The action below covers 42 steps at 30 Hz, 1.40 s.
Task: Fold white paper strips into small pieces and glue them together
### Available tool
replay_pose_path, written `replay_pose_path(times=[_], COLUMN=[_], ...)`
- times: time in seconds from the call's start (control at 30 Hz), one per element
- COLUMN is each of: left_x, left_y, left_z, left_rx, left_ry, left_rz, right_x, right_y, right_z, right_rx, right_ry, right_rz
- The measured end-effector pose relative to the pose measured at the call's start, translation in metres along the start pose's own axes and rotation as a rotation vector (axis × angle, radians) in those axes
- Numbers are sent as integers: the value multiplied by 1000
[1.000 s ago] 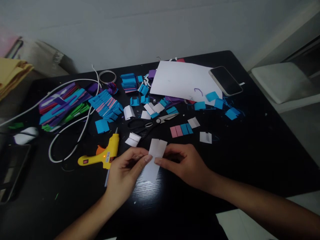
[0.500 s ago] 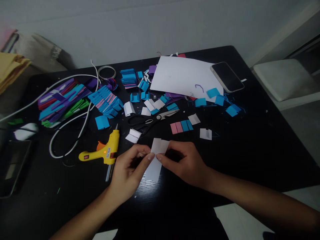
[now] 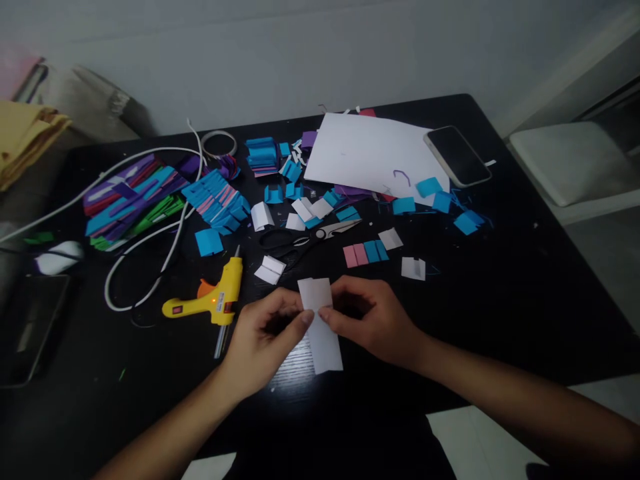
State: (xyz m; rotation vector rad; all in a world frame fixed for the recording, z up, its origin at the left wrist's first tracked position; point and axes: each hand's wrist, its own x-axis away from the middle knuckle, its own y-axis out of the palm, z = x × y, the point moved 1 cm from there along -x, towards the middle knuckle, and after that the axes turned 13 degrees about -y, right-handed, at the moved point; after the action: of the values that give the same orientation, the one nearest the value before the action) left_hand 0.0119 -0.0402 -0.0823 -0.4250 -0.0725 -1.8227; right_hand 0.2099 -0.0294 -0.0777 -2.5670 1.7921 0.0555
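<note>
A folded white paper strip (image 3: pixel 326 343) stands out over the dark table, pinched at its two long edges. My left hand (image 3: pixel 267 340) is closed on its left edge, thumb on the near face. On the right edge, my right hand (image 3: pixel 375 320) grips the paper in the same way. The fingertips behind the strip are hidden. Just beyond the hands lie a small folded white piece (image 3: pixel 271 269), black-handled scissors (image 3: pixel 327 232) and a pink-and-blue folded piece (image 3: pixel 365 253). A yellow glue gun (image 3: pixel 220 293) with a small orange light rests left of my left hand.
Bundled coloured strips (image 3: pixel 135 200), blue-and-pink folded pieces (image 3: pixel 217 200) and a white cable (image 3: pixel 107 280) lie at the left. A large white sheet (image 3: pixel 370 150) and a phone (image 3: pixel 457 155) are at the back right. Another dark device (image 3: pixel 33 330) sits at the left edge.
The white strip has turned between my hands: its lower end has swung right and its top left. Both hands still hold it. The view has shifted slightly.
</note>
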Motion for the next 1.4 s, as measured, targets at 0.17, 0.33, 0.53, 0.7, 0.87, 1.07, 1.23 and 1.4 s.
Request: replay_pose_path(times=[0.17, 0.33, 0.53, 0.7, 0.87, 1.07, 1.23, 1.4], left_x=[0, -2, -3, 1, 1, -6, -6, -5], left_y=[-1, -4, -3, 0, -2, -8, -8, -4], left_z=[0, 4, 7, 1, -2, 7, 7, 3], left_rx=[-54, -38, 9, 6, -67, -81, -90, -89], left_ry=[19, -4, -4, 3, 9, -3, -5, 8], left_rz=[-5, 51, 64, -28, -83, -49, -49, -128], right_x=[-3, -8, -6, -3, -3, -6, -7, -6], right_y=[-4, -12, -9, -4, -4, -9, -10, -7], right_z=[-2, -1, 1, 4, 1, -1, 0, 0], right_rx=[40, 51, 23, 16, 54, 45, 41, 45], right_ry=[45, 31, 44, 53, 63, 46, 60, 68], right_rz=[-63, -50, -83, -118, -162, -107, -115, -160])
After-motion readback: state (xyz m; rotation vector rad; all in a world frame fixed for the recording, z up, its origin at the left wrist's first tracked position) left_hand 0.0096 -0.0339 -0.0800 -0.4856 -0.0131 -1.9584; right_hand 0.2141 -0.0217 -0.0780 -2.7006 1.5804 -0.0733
